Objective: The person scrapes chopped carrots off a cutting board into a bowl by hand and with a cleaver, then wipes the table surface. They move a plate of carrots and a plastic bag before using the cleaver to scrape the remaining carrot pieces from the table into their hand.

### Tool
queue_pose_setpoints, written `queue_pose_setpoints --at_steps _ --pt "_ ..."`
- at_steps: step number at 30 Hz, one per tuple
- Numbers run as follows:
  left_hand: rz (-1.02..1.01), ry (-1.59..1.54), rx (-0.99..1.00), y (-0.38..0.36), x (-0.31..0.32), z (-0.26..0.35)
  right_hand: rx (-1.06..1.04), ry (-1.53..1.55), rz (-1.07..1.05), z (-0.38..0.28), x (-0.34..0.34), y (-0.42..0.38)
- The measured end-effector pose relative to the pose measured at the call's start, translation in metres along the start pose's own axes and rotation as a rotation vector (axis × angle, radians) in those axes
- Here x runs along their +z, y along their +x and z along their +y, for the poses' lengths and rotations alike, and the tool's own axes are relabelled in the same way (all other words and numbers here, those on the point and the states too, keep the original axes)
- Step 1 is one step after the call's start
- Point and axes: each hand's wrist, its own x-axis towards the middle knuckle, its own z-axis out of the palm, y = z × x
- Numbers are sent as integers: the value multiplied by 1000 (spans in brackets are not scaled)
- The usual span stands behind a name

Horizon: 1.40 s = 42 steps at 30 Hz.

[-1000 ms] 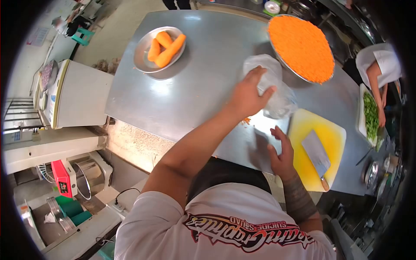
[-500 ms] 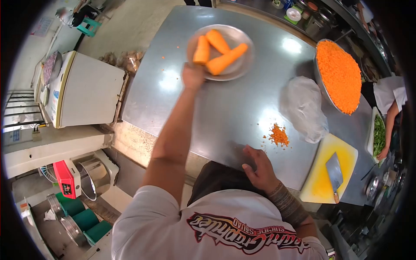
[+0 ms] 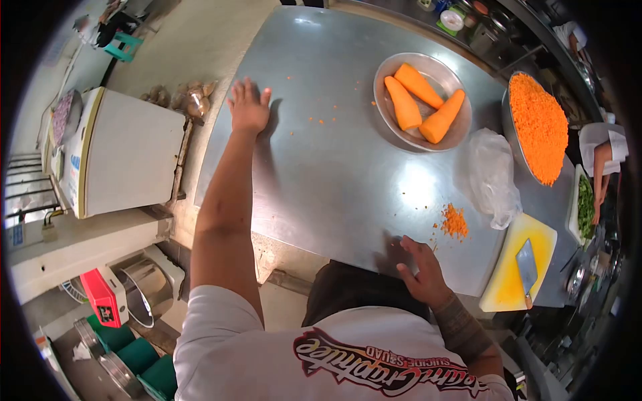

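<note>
My left hand (image 3: 249, 105) lies flat with fingers spread on the steel table (image 3: 328, 180), near its far left edge, holding nothing. A few orange crumbs lie beside it. My right hand (image 3: 420, 269) rests open at the table's near edge, close to a small pile of diced carrot (image 3: 455, 222). A metal bowl (image 3: 390, 123) with three peeled carrots (image 3: 421, 101) stands on the table, well to the right of my left hand.
A big tray of diced carrot (image 3: 538, 127) and a crumpled plastic bag (image 3: 493, 177) sit at the right. A cleaver (image 3: 527, 264) lies on a yellow cutting board (image 3: 509, 294). A co-worker's arm (image 3: 597, 167) is by chopped greens (image 3: 583, 200). A white appliance (image 3: 117, 154) stands left.
My left hand has let go of the carrot bowl and moved left, onto the bare table. The bowl now sits farther right. My right hand stays at the near edge.
</note>
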Motion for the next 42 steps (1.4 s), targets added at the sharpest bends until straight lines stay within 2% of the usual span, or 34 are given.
queue_pose_setpoints --at_steps 2,5,8,11,14,17,19,20,21,23,24,25,27,29,32,35,41,42 --pt "-150 170 168 18 -5 32 66 13 3 1 0 -10" --pt "-193 111 469 19 9 77 117 6 20 -2 -3 -19" --pt "-301 4 635 20 8 122 128 1 18 -3 -1 -27" --pt "-327 -48 808 16 20 142 120 -11 -31 -8 -3 -24" --pt "-408 8 1044 -20 7 154 112 5 -45 -8 -3 -27" --pt "-517 -260 1114 -91 20 167 119 50 -56 -6 2 -31" --pt "-683 -313 1118 -149 -9 200 112 68 -78 -6 7 -34" --pt "-643 -341 1190 -171 -5 210 101 67 -93 -5 9 -35" --pt "-638 -464 1146 -188 -7 214 90 66 -115 -5 9 -37" --pt "-610 -706 919 -207 -29 202 73 63 -106 -7 3 -42" --pt "-473 -682 777 -216 -37 181 58 64 -95 -6 1 -42" --pt "-338 -655 636 -228 -47 149 73 75 -74 -2 -1 -45" --pt "37 -369 349 -253 -71 67 108 90 -33 9 -9 -56" --pt "107 -123 73 -281 -76 -5 122 108 4 20 -16 -65" --pt "-121 71 54 -289 -82 -24 139 141 40 31 -23 -75" --pt "-163 94 28 -236 -81 2 135 126 17 29 -28 -78" --pt "-176 117 202 -148 -46 18 0 -1 -76 32 -36 -82" --pt "-210 103 292 -139 -40 29 -2 -9 -89 32 -37 -86"
